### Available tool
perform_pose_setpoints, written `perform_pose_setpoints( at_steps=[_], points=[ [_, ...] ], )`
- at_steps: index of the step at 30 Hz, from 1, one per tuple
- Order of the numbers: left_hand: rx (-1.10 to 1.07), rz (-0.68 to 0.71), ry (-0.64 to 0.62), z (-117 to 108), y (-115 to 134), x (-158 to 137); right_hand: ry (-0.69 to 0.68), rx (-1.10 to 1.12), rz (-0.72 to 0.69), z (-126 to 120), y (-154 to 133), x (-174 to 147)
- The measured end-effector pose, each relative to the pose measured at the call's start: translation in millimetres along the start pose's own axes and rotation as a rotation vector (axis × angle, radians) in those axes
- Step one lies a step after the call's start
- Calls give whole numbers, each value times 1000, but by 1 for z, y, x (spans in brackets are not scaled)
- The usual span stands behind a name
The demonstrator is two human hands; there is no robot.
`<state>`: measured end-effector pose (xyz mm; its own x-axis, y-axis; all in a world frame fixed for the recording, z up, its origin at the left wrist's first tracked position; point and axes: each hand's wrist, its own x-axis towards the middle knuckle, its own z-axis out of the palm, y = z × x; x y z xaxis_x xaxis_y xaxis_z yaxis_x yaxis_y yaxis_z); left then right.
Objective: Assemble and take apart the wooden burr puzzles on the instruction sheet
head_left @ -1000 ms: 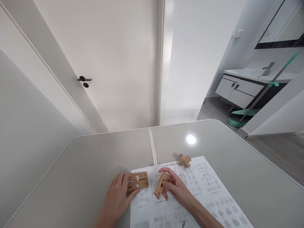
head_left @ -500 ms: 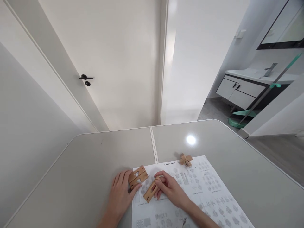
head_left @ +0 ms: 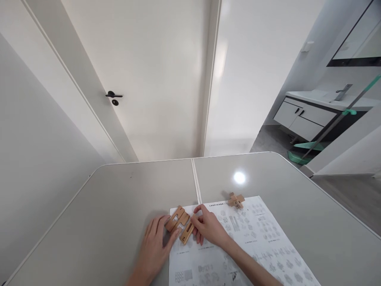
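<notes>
My left hand (head_left: 157,243) lies at the left edge of the printed sheet, its thumb and fingers closed around the side of two notched wooden puzzle pieces (head_left: 182,218) laid side by side. Between the thumb and fingers of my right hand (head_left: 210,227) is a slotted wooden puzzle piece (head_left: 185,235) marked 2. This piece sits low over the paper, right beside the notched pair; whether they touch I cannot tell. Part of its far end is hidden by my right fingers. A cross-shaped wooden assembly (head_left: 236,200) rests at the sheet's far edge, beyond both hands.
The instruction sheet (head_left: 247,254) with small grey diagrams lies on a grey table (head_left: 143,186) with a seam down its middle. Beyond stand a white door (head_left: 160,87) with a black handle, a washbasin cabinet (head_left: 303,115) and a green broom and dustpan (head_left: 297,157).
My right hand has brought the piece marked 2 up against or close to the notched pair and turned it flatter. My left hand stays on the pair. The view has shifted slightly.
</notes>
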<state>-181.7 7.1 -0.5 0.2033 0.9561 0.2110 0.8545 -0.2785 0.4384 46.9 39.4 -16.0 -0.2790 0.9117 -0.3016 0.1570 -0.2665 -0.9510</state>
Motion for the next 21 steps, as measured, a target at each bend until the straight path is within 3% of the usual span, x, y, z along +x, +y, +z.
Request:
perform_pose_setpoints(
  at_steps=[10,21],
  points=[
    [-55,228,-198,3,7,1,9,-205,49,9,-12,9],
    [12,222,-142,9,3,-2,-22,-209,25,10,-19,7]
  ],
)
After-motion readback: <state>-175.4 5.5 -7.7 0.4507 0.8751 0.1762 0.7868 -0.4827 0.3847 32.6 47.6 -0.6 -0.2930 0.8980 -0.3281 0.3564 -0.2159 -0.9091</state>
